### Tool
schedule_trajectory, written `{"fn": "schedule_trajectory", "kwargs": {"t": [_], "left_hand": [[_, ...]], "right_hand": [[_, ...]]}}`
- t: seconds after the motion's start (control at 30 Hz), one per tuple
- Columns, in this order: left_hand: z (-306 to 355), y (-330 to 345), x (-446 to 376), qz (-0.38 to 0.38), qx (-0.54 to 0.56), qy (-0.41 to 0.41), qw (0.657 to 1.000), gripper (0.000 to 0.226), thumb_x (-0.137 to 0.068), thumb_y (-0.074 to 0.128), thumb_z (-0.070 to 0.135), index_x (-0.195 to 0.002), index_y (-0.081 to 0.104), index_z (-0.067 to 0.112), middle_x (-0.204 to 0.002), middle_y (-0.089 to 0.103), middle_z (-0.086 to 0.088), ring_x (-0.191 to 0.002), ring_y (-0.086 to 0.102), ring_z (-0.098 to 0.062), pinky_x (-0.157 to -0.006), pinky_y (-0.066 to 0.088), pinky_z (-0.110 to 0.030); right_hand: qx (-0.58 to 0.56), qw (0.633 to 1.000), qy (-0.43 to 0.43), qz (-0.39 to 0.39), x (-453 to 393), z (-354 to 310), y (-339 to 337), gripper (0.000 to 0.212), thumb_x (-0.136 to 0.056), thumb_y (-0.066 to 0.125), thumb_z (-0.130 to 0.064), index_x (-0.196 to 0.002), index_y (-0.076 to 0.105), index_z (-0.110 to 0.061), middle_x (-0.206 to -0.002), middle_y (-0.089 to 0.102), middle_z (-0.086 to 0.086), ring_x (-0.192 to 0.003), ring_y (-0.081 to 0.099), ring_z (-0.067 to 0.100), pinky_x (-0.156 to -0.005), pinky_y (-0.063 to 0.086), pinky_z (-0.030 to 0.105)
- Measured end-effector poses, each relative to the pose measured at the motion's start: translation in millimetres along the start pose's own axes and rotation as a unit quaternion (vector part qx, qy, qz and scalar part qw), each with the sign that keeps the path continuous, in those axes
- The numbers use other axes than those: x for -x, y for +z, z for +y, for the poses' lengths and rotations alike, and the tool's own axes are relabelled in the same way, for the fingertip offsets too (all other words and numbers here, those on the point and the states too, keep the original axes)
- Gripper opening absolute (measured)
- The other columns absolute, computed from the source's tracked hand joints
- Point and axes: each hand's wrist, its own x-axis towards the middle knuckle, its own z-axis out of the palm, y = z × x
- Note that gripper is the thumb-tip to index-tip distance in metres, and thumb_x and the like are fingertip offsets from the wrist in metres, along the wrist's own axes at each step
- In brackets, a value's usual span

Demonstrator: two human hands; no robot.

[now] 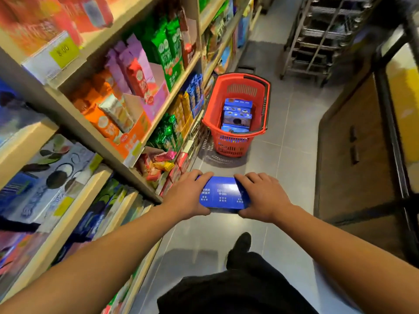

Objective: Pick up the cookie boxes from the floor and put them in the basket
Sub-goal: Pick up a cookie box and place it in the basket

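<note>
Blue cookie box [223,196]: held above floor, well short of red basket [265,103]. Left hand [189,196], right hand [260,197]: fingers curled over box ends. Basket: blue boxes already inside. Step: carry. Next, likely: advance, lower box through rim.

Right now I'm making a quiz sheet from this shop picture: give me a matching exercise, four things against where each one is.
Things:
1. blue cookie box
2. red basket
3. stacked blue boxes
4. metal rack

Places:
A. inside the basket
B. held between the left hand and the right hand
C. far right of the aisle, beyond the basket
D. on the floor beside the shelves

Pairs: 1-B, 2-D, 3-A, 4-C
</note>
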Motion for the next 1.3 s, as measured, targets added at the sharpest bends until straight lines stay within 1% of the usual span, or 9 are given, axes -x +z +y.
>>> {"fn": "schedule_trajectory", "kwargs": {"t": [0.4, 0.57, 0.83, 0.9, 0.97, 1.0, 1.13, 1.2, 1.3], "left_hand": [[-3, -50, -192, 0.019, 0.016, -0.049, 0.998, 0.102, -0.058, 0.079, 0.050, -0.145, 0.027, 0.033, -0.136, 0.036, 0.002, -0.124, 0.037, -0.023, -0.098, 0.041, -0.035], [-27, -73, -299, 0.019, 0.020, -0.035, 0.999, 0.099, -0.060, 0.079, 0.048, -0.144, 0.029, 0.033, -0.136, 0.037, 0.002, -0.124, 0.038, -0.025, -0.094, 0.045, -0.037], [-64, -114, -443, -0.024, 0.019, 0.001, 1.000, 0.099, -0.066, 0.079, 0.047, -0.147, 0.025, 0.031, -0.141, 0.033, 0.000, -0.131, 0.034, -0.023, -0.099, 0.040, -0.038], [-68, -117, -472, -0.030, 0.015, 0.005, 0.999, 0.098, -0.063, 0.080, 0.043, -0.146, 0.031, 0.028, -0.139, 0.037, -0.004, -0.127, 0.036, -0.026, -0.099, 0.043, -0.039], [-71, -116, -497, -0.003, 0.010, 0.018, 1.000, 0.097, -0.055, 0.081, 0.040, -0.142, 0.040, 0.024, -0.131, 0.045, -0.007, -0.117, 0.046, -0.030, -0.091, 0.050, -0.044], [-73, -116, -508, -0.016, 0.008, 0.019, 1.000, 0.096, -0.054, 0.079, 0.041, -0.141, 0.041, 0.023, -0.129, 0.046, -0.007, -0.116, 0.047, -0.031, -0.089, 0.050, -0.045], [-85, -110, -561, -0.077, -0.005, 0.035, 0.996, 0.099, -0.062, 0.073, 0.053, -0.146, 0.031, 0.023, -0.138, 0.039, -0.009, -0.125, 0.041, -0.033, -0.098, 0.045, -0.047], [-86, -105, -587, -0.087, -0.003, 0.025, 0.996, 0.099, -0.064, 0.076, 0.049, -0.148, 0.031, 0.022, -0.141, 0.038, -0.011, -0.128, 0.038, -0.033, -0.102, 0.042, -0.045], [-86, -96, -626, -0.067, -0.012, 0.016, 0.998, 0.098, -0.059, 0.081, 0.042, -0.144, 0.039, 0.016, -0.135, 0.045, -0.014, -0.122, 0.044, -0.036, -0.101, 0.040, -0.043]], "right_hand": [[0.042, 0.998, -0.036, -0.029, -172, 122, -81, 0.104, -0.060, 0.066, -0.061, -0.149, 0.022, -0.033, -0.138, 0.045, -0.003, -0.123, 0.044, 0.026, -0.102, 0.038, 0.037], [0.052, 0.998, -0.013, -0.029, -262, 169, -104, 0.103, -0.061, 0.065, -0.063, -0.150, 0.023, -0.032, -0.136, 0.045, -0.004, -0.123, 0.044, 0.026, -0.104, 0.036, 0.037], [0.052, 0.998, 0.040, -0.022, -373, 216, -143, 0.101, -0.064, 0.062, -0.063, -0.151, 0.024, -0.028, -0.135, 0.046, 0.000, -0.121, 0.045, 0.028, -0.104, 0.034, 0.038], [0.039, 0.997, 0.058, -0.023, -391, 228, -145, 0.101, -0.064, 0.063, -0.063, -0.151, 0.026, -0.027, -0.135, 0.047, 0.001, -0.120, 0.046, 0.029, -0.103, 0.034, 0.039], [0.023, 0.997, 0.070, -0.026, -408, 241, -142, 0.102, -0.063, 0.064, -0.063, -0.151, 0.026, -0.026, -0.135, 0.048, 0.002, -0.120, 0.046, 0.029, -0.103, 0.035, 0.040], [0.017, 0.997, 0.071, -0.030, -416, 246, -141, 0.103, -0.064, 0.064, -0.063, -0.151, 0.025, -0.026, -0.136, 0.047, 0.001, -0.121, 0.045, 0.029, -0.104, 0.035, 0.040], [-0.003, 0.995, 0.075, -0.061, -455, 275, -134, 0.106, -0.064, 0.067, -0.062, -0.152, 0.020, -0.027, -0.138, 0.043, 0.002, -0.122, 0.043, 0.031, -0.104, 0.034, 0.040], [-0.010, 0.995, 0.070, -0.075, -477, 295, -126, 0.106, -0.064, 0.068, -0.062, -0.151, 0.021, -0.026, -0.137, 0.044, 0.002, -0.122, 0.043, 0.031, -0.104, 0.033, 0.041], [-0.024, 0.994, 0.066, -0.080, -512, 325, -114, 0.105, -0.061, 0.071, -0.059, -0.150, 0.029, -0.023, -0.135, 0.048, 0.003, -0.119, 0.046, 0.032, -0.101, 0.036, 0.042]]}}
